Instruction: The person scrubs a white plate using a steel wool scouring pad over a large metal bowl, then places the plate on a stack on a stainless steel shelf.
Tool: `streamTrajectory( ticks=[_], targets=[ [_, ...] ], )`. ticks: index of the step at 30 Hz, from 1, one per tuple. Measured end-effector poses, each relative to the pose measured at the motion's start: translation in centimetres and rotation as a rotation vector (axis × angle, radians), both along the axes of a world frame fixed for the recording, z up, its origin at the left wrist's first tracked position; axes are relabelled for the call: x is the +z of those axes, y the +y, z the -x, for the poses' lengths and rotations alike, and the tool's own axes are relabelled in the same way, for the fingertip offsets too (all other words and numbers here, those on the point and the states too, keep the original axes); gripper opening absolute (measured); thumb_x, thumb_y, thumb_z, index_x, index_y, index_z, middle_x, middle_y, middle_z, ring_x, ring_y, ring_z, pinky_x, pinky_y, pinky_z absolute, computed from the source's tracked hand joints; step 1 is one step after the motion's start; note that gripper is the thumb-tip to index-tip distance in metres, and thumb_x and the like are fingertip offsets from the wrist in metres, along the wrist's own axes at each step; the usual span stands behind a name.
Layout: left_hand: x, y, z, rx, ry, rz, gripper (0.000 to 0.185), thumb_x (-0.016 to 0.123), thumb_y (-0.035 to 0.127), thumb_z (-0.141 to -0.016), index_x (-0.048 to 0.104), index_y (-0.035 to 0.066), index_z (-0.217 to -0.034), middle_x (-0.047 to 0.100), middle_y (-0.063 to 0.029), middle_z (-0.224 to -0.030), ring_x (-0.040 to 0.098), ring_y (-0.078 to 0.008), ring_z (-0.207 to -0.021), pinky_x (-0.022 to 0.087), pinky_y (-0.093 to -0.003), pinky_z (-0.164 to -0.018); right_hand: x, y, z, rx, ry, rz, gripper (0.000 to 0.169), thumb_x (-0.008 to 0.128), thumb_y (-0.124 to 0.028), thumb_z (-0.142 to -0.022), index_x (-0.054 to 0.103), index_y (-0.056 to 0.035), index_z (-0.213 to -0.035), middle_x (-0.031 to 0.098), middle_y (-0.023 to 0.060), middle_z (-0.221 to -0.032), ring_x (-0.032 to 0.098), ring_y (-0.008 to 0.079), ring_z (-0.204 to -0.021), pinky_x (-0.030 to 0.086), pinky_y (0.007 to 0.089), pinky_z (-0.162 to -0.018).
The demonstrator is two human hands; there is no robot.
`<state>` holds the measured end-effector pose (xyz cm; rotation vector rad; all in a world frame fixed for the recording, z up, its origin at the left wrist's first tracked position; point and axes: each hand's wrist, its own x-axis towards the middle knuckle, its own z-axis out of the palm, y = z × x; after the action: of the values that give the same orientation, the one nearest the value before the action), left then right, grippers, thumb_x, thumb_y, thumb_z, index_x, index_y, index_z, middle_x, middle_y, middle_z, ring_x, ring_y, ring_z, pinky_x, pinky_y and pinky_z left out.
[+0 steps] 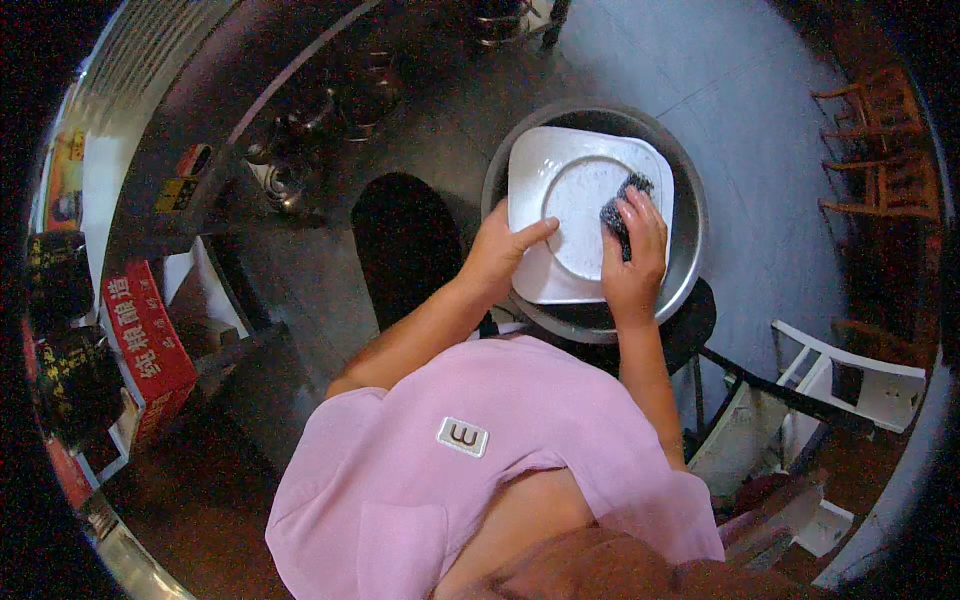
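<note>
A white square plate with rounded corners (574, 225) lies bottom side up over a round metal basin (694, 247), its circular foot ring showing. My left hand (506, 251) grips the plate's left edge, the thumb on top near the ring and the fingers hidden beneath. Under the fingers of my right hand (636, 251) is a dark scouring pad (616, 214), pressed on the right part of the plate's underside. The plate looks wet. What the basin holds below the plate is mostly hidden.
Wooden chairs (877, 165) stand at the far right, and a white chair (847, 375) at the lower right. On the left are a red carton with writing (150, 337) and dark jars (75, 382). Shiny metal pots (281, 180) sit at the upper left on the grey floor (757, 150).
</note>
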<state>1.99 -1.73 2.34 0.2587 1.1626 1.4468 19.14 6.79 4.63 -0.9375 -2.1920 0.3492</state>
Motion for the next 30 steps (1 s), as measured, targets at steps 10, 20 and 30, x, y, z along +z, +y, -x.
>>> streamTrajectory(
  ticks=[10, 20, 30],
  targets=[
    [0.8, -0.4, -0.3, 0.011, -0.005, -0.027, 0.061, 0.079, 0.019, -0.079, 0.051, 0.001, -0.129, 0.063, -0.0142, -0.114, 0.063, -0.0251, -0.1, 0.052, -0.0409, -0.088, 0.1, -0.7, 0.1, -0.019, -0.004, 0.018, 0.037, 0.075, -0.006, -0.076, 0.061, -0.0049, -0.11, 0.059, 0.0135, -0.132, 0.05, 0.0377, -0.127, 0.039, 0.047, -0.108],
    [-0.1, -0.5, 0.1, -0.035, 0.045, -0.022, 0.061, 0.077, 0.017, -0.08, 0.049, 0.001, -0.132, 0.062, -0.0119, -0.119, 0.06, -0.0222, -0.107, 0.048, -0.0369, -0.093, 4.1, 1.6, 3.6, 0.074, 0.067, 0.147, 0.031, 0.067, 0.003, -0.073, 0.062, -0.0029, -0.103, 0.062, 0.0161, -0.123, 0.056, 0.0362, -0.116, 0.044, 0.0448, -0.101],
    [-1.7, -1.0, 0.9, 0.039, 0.043, -0.093, 0.054, 0.075, 0.016, -0.083, 0.051, 0.004, -0.13, 0.062, -0.0076, -0.118, 0.06, -0.0181, -0.104, 0.048, -0.0334, -0.089, 2.1, 1.2, 10.5, 0.321, 0.086, 0.109, 0.023, 0.067, 0.0, -0.074, 0.068, -0.0027, -0.097, 0.068, 0.0143, -0.111, 0.061, 0.0348, -0.11, 0.046, 0.0429, -0.099]
  ],
)
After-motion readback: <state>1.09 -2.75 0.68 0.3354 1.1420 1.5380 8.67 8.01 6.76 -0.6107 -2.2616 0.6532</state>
